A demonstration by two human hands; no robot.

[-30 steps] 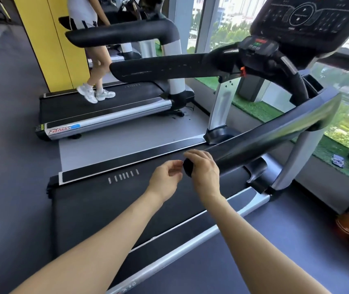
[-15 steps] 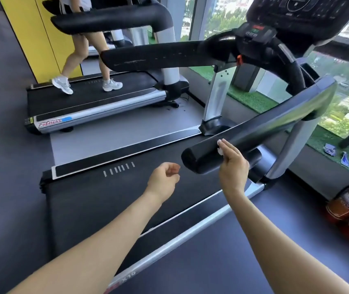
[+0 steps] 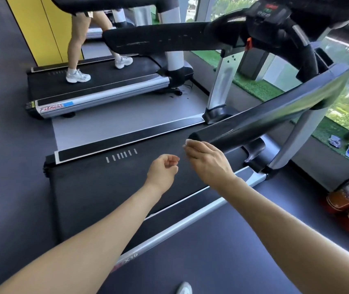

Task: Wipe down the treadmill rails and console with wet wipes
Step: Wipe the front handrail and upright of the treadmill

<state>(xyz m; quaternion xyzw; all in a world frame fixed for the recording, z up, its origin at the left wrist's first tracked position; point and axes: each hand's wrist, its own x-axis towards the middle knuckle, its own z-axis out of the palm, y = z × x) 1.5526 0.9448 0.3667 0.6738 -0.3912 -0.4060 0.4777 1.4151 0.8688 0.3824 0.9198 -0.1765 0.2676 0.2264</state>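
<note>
The treadmill's near black rail (image 3: pixel 271 115) slopes down from the console (image 3: pixel 273 11) to its rounded end at the middle of the view. My right hand (image 3: pixel 208 161) hovers just below and in front of that end, off the rail, and pinches a small white wet wipe (image 3: pixel 187 142) at its fingertips. My left hand (image 3: pixel 162 169) floats over the belt (image 3: pixel 105 187) to the left, its fingers loosely curled and holding nothing. The far rail (image 3: pixel 165 39) runs across the top.
A person (image 3: pixel 78 47) walks on the neighbouring treadmill (image 3: pixel 105 96) at the upper left. Red fire extinguishers (image 3: pixel 347 198) lie on the floor at right. A window ledge with green turf (image 3: pixel 254 85) carries small packets (image 3: pixel 334 141). A yellow wall (image 3: pixel 42 28) stands behind.
My right hand has come off the side of the near rail and dropped back to just below its end, still with the wipe. The left hand has barely moved.
</note>
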